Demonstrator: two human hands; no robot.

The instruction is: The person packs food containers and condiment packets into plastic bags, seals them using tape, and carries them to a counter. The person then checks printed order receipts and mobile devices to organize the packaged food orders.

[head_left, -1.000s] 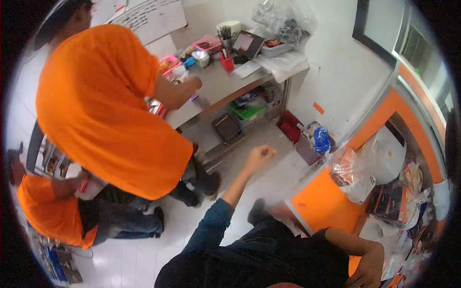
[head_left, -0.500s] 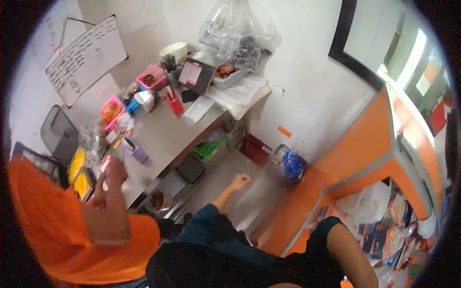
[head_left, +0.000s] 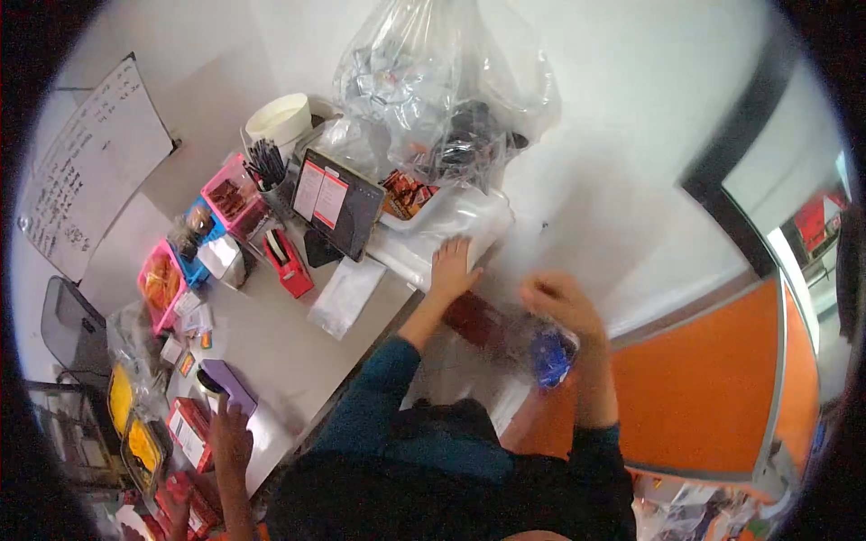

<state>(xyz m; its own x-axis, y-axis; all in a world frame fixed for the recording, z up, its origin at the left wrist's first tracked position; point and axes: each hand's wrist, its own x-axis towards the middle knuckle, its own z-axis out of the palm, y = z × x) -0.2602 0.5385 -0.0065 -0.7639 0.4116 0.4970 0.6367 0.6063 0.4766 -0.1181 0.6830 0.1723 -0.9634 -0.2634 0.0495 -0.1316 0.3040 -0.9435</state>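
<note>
My left hand (head_left: 450, 273) lies with its fingers spread on a stack of clear plastic bags (head_left: 478, 216) at the table's far right corner. Nothing is held in it. My right hand (head_left: 564, 304) hangs in the air near the wall, a little above a bin with a blue bag (head_left: 552, 357). Motion smears its bent fingers, and no object shows in them. Just left of the bag stack, a tablet (head_left: 336, 204) with a lit screen leans upright. A large clear bag (head_left: 433, 90) with dark contents hangs above the stack.
A red tape dispenser (head_left: 287, 263) and a flat white packet (head_left: 346, 298) lie on the grey table (head_left: 311, 365). At the lower left, a co-worker's hand (head_left: 232, 442) is beside a purple tape dispenser (head_left: 230, 386) and red boxes (head_left: 191, 435). An orange partition (head_left: 695, 379) stands right.
My left hand has moved up and forward onto the plastic bags. My right arm has swung up from the lower right to near the wall. The view has shifted closer to the table.
</note>
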